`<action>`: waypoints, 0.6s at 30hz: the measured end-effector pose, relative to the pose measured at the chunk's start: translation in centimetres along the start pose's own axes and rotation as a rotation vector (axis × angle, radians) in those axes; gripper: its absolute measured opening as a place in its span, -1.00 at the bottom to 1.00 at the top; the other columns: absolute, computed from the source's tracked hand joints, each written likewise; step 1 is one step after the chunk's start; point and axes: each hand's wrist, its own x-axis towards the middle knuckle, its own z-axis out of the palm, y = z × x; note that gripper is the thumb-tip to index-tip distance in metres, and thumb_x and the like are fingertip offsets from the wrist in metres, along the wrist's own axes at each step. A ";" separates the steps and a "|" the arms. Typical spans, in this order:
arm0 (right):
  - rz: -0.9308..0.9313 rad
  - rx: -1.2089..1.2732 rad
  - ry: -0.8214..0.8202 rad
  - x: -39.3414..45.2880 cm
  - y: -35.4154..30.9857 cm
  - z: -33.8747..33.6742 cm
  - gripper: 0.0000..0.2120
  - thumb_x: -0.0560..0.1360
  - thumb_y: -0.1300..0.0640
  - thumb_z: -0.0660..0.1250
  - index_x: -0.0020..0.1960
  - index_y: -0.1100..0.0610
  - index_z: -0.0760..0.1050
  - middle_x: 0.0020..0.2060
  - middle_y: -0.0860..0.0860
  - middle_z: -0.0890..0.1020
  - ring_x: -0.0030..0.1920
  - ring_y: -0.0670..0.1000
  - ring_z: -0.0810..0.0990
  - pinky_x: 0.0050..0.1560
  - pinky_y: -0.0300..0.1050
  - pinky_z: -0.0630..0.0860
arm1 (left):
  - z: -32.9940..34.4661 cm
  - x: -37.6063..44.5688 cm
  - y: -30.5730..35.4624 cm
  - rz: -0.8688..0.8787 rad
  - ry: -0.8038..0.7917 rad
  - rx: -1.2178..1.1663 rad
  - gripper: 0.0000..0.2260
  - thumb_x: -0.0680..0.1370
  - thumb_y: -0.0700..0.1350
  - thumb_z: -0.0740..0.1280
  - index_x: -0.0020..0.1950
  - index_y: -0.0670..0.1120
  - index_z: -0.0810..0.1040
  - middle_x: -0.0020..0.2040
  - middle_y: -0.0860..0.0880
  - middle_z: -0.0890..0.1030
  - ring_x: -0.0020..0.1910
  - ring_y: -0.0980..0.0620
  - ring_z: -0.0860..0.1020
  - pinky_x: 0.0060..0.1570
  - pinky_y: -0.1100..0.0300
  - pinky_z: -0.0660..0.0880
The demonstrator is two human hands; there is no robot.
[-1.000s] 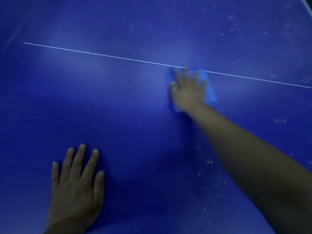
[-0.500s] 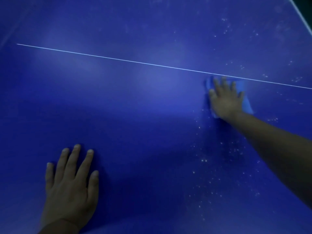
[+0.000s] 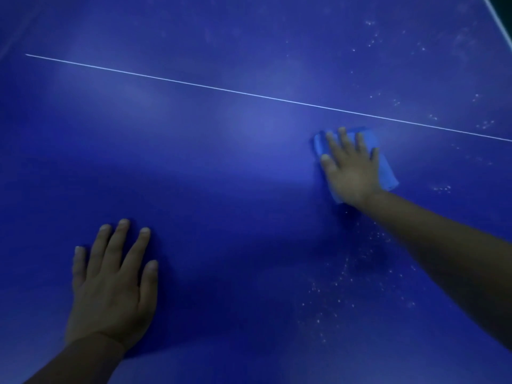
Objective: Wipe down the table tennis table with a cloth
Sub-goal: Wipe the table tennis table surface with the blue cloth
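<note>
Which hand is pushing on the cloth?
The right hand. Its straight fingers press flat on the light blue cloth near the white line. The left hand rests flat on the bare table.

Setting: a games or sports room, indoors, dim light. Evidence: the whole view is filled by a table tennis table point(image 3: 221, 167), a flat matte blue playing surface. A thin white line point(image 3: 249, 93) runs straight across it, as a centre line does. A white edge stripe point(image 3: 498, 15) borders the top right corner, with darkness beyond it. Pale dust specks point(image 3: 332, 289) scatter over the right side. Nothing else of the room shows.
</note>
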 end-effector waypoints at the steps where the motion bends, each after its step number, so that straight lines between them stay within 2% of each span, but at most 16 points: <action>1: -0.155 -0.014 0.054 -2.2 -1.8 0.6 -0.46 0.66 -0.12 0.01 0.60 -0.03 0.10 0.60 0.04 0.12 0.57 0.24 0.08 0.46 0.43 0.05 | 0.0 0.0 0.0 0.001 0.003 0.001 -0.40 0.58 0.17 -0.06 0.52 -0.07 0.35 0.58 -0.12 0.22 0.59 -0.09 0.04 0.53 -0.11 -0.15; 3: -0.563 0.006 0.095 -8.7 -5.3 2.1 -0.46 0.62 -0.13 0.07 0.56 -0.01 0.24 0.56 0.08 0.23 0.53 0.32 0.17 0.40 0.52 0.11 | 0.0 -0.1 0.1 0.006 0.018 -0.011 -0.41 0.58 0.15 -0.04 0.51 -0.08 0.37 0.57 -0.13 0.24 0.58 -0.10 0.06 0.52 -0.12 -0.14; 5: -0.960 0.016 -0.010 -15.3 -6.6 3.2 -0.48 0.64 -0.18 0.07 0.57 -0.09 0.19 0.60 0.02 0.14 0.58 0.28 0.06 0.45 0.46 -0.03 | 0.0 -0.1 0.1 0.005 0.023 -0.023 -0.41 0.58 0.15 -0.04 0.51 -0.08 0.38 0.56 -0.12 0.25 0.58 -0.10 0.07 0.52 -0.15 -0.11; 7: -1.139 0.015 -0.080 -15.9 -5.1 2.8 -0.49 0.65 -0.19 0.05 0.57 -0.12 0.19 0.60 -0.02 0.13 0.59 0.25 0.04 0.49 0.39 -0.09 | 0.1 -0.1 -0.1 0.007 0.015 -0.022 -0.41 0.58 0.16 -0.04 0.52 -0.06 0.36 0.57 -0.11 0.23 0.59 -0.08 0.04 0.53 -0.15 -0.12; 8: -1.094 -0.007 -0.047 -14.3 -4.0 2.5 -0.49 0.64 -0.19 0.05 0.56 -0.11 0.21 0.58 -0.01 0.18 0.57 0.25 0.08 0.49 0.37 -0.06 | 0.1 -0.1 -0.2 0.007 0.012 -0.021 -0.41 0.58 0.17 -0.05 0.52 -0.05 0.35 0.58 -0.10 0.22 0.59 -0.07 0.03 0.53 -0.14 -0.13; 9: -0.936 -0.020 -0.012 -12.0 -2.6 2.2 -0.48 0.62 -0.18 0.04 0.56 -0.10 0.20 0.56 0.02 0.23 0.56 0.26 0.13 0.48 0.36 -0.01 | 0.2 -0.1 -0.2 0.007 0.012 -0.022 -0.41 0.58 0.17 -0.05 0.53 -0.05 0.34 0.58 -0.09 0.21 0.59 -0.06 0.02 0.53 -0.13 -0.14; 10: -0.689 -0.013 0.011 -9.4 -1.1 1.8 -0.46 0.60 -0.18 0.02 0.56 -0.10 0.15 0.56 0.04 0.24 0.56 0.24 0.15 0.47 0.36 0.03 | 0.2 0.0 -0.2 0.007 0.014 -0.026 -0.41 0.59 0.17 -0.06 0.53 -0.04 0.34 0.59 -0.08 0.20 0.59 -0.05 0.01 0.53 -0.13 -0.14; 12: -0.160 -0.004 0.013 -4.9 3.0 0.9 -0.47 0.64 -0.16 -0.04 0.58 -0.10 0.05 0.60 0.01 0.14 0.59 0.18 0.06 0.50 0.33 0.00 | 0.2 0.0 -0.1 0.010 0.018 -0.030 -0.41 0.59 0.17 -0.06 0.53 -0.05 0.33 0.59 -0.09 0.20 0.59 -0.05 0.01 0.53 -0.12 -0.15; 14: 0.203 0.076 -0.004 -3.3 5.1 -0.2 -0.46 0.67 -0.16 -0.04 0.61 -0.10 -0.01 0.62 -0.05 0.04 0.60 0.14 -0.05 0.51 0.32 -0.06 | 0.1 -0.2 0.0 0.015 0.017 -0.032 -0.41 0.59 0.17 -0.06 0.53 -0.06 0.33 0.59 -0.10 0.20 0.59 -0.06 0.01 0.54 -0.13 -0.15; 15: 0.265 0.102 -0.008 -3.7 4.6 -0.2 -0.45 0.67 -0.17 -0.04 0.62 -0.10 -0.01 0.62 -0.05 0.02 0.60 0.14 -0.06 0.51 0.34 -0.08 | 0.0 -0.2 0.0 0.013 0.017 -0.035 -0.41 0.59 0.17 -0.06 0.53 -0.06 0.33 0.59 -0.10 0.19 0.59 -0.06 0.01 0.54 -0.12 -0.16; 16: 0.251 0.085 0.006 -4.7 3.2 0.1 -0.45 0.67 -0.16 -0.03 0.62 -0.08 0.00 0.62 -0.03 0.04 0.60 0.17 -0.04 0.50 0.36 -0.06 | -0.1 -0.2 0.1 0.011 0.016 -0.038 -0.40 0.59 0.17 -0.06 0.53 -0.06 0.33 0.59 -0.10 0.19 0.59 -0.06 0.01 0.54 -0.12 -0.16; 17: 0.148 0.039 0.039 -6.4 1.3 0.7 -0.46 0.66 -0.14 -0.02 0.61 -0.05 0.06 0.61 0.01 0.08 0.59 0.21 0.01 0.48 0.40 -0.01 | -0.2 -0.2 0.1 0.009 0.013 -0.038 -0.40 0.59 0.17 -0.06 0.54 -0.06 0.33 0.59 -0.10 0.19 0.60 -0.06 0.00 0.54 -0.12 -0.16; 18: -0.032 0.006 0.067 -8.8 -1.0 1.4 -0.45 0.64 -0.12 0.00 0.60 -0.01 0.13 0.59 0.07 0.16 0.57 0.27 0.10 0.44 0.46 0.07 | -0.2 -0.2 0.1 0.009 0.008 -0.037 -0.40 0.59 0.17 -0.07 0.54 -0.06 0.32 0.59 -0.10 0.19 0.60 -0.05 0.00 0.54 -0.13 -0.17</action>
